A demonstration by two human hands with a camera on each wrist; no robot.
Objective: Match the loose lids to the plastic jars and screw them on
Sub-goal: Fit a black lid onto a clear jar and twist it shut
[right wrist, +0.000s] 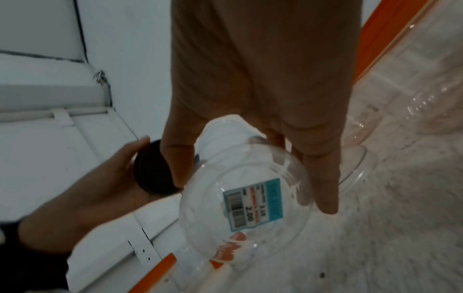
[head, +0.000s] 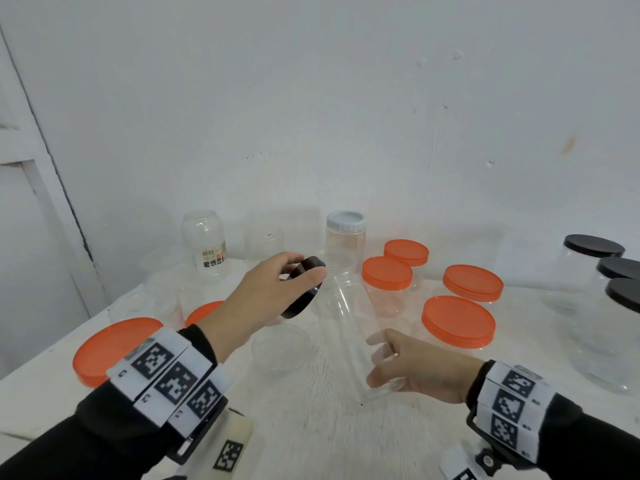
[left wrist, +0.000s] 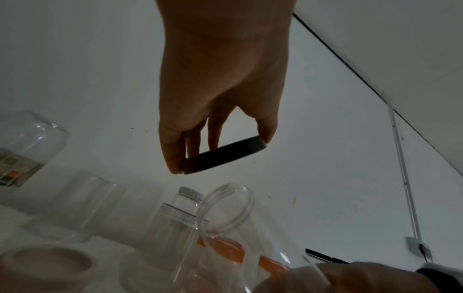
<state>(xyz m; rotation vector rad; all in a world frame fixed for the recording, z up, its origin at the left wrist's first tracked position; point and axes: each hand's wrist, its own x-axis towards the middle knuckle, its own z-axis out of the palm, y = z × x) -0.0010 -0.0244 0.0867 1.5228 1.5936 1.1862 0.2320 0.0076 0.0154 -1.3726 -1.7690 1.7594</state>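
My left hand [head: 273, 289] pinches a round black lid [head: 304, 289] by its rim and holds it tilted above the table. Just right of it is the open mouth [left wrist: 228, 210] of a clear plastic jar [head: 346, 327]. The jar leans with its mouth up towards the lid, a small gap between them. My right hand [head: 398, 362] grips the jar at its base, thumb on one side and fingers on the other. The base carries a blue price sticker [right wrist: 253, 204]. In the right wrist view the black lid [right wrist: 152, 170] shows behind the jar.
Several orange-lidded jars [head: 457, 322] stand right of centre and black-lidded jars [head: 594, 245] at the far right. A white-lidded jar [head: 346, 221] is by the wall. Open clear jars [head: 204, 244] and loose orange lids [head: 110, 344] crowd the left; a low clear container [head: 280, 346] sits in front.
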